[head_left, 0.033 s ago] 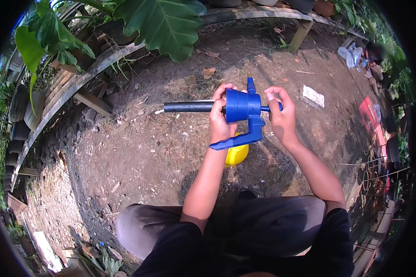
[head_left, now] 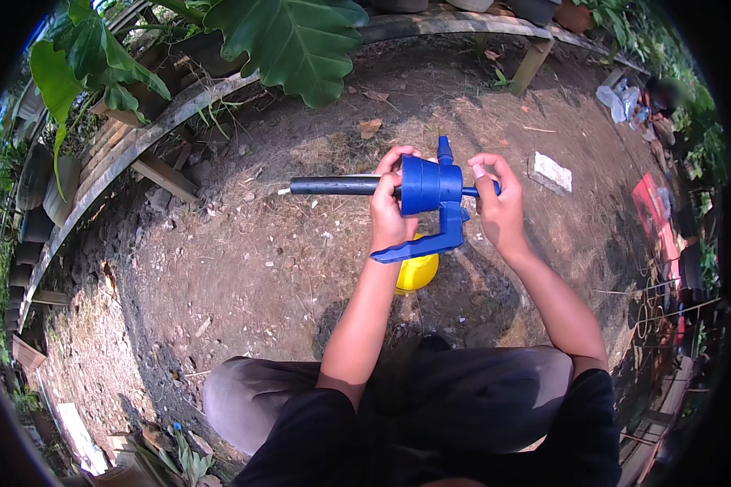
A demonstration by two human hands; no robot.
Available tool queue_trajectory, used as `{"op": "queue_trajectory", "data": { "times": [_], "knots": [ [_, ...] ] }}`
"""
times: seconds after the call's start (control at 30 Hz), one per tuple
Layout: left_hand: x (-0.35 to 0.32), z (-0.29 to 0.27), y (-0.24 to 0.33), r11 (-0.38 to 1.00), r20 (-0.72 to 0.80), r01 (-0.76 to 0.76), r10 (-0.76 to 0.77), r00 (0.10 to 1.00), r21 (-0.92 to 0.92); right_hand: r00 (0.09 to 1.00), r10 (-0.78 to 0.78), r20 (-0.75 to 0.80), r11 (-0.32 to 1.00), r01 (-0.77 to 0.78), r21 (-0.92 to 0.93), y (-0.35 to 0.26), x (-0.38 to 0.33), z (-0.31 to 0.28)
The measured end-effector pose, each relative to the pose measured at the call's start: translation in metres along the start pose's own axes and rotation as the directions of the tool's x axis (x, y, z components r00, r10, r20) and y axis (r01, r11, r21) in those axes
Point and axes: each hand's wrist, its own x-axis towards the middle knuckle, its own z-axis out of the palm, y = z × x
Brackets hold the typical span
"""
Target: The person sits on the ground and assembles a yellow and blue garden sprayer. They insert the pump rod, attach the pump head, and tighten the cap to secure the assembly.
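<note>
A blue pump sprayer head [head_left: 430,185] lies sideways in the air before me, its black pump tube [head_left: 337,186] pointing left beside a thin pale tube. My left hand [head_left: 388,217] is closed around the collar end, where the black tube comes out. The blue nozzle [head_left: 445,151] points away from me, and the long handle [head_left: 418,247] bends back above my left wrist. At the right end, my right hand [head_left: 503,207] has thumb and fingers closed on the small blue plunger knob [head_left: 493,189]. Below, partly hidden by my left arm and the handle, is a yellow sprayer bottle [head_left: 419,272].
Bare soil with dry leaves lies around my crossed legs [head_left: 479,377]. A pale block [head_left: 551,172] rests to the right. Large green leaves [head_left: 288,49] overhang the far left, near a low plank bench [head_left: 158,130] with pots. At far right are a red panel [head_left: 656,215] and plastic bags [head_left: 617,101].
</note>
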Motion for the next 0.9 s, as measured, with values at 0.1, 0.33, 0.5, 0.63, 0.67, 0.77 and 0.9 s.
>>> {"op": "queue_trajectory", "data": {
  "times": [0.1,0.33,0.5,0.63,0.67,0.77,0.9],
  "knots": [
    [0.009,-0.011,0.021,0.994,-0.049,-0.095,0.093,0.994,-0.050,0.971,0.223,-0.083,0.966,-0.208,0.154,0.003,0.012,-0.030],
    [0.024,-0.046,0.028,0.962,-0.001,-0.071,0.073,0.997,-0.264,0.972,0.057,-0.228,0.998,-0.047,0.049,0.009,0.039,-0.036],
    [0.004,-0.002,-0.002,0.998,0.019,0.013,-0.011,1.000,-0.066,0.995,-0.084,-0.061,0.995,0.081,-0.049,-0.003,0.008,0.017],
    [0.020,-0.007,0.007,0.990,0.032,0.029,-0.025,0.999,-0.137,0.995,-0.058,-0.084,0.997,0.053,-0.062,0.003,0.024,-0.015],
    [0.029,-0.027,0.016,0.981,0.012,-0.017,0.020,1.000,-0.195,0.990,-0.005,-0.142,1.000,0.003,-0.020,0.004,0.039,-0.035],
    [0.042,-0.055,0.043,0.986,-0.010,-0.004,0.003,1.000,-0.167,0.968,0.099,-0.230,0.989,-0.071,0.127,0.024,0.043,-0.057],
    [0.030,-0.042,0.026,0.994,-0.013,-0.038,0.037,0.999,-0.101,0.942,0.147,-0.302,0.980,-0.099,0.170,0.034,0.040,-0.046]
  ]
}}
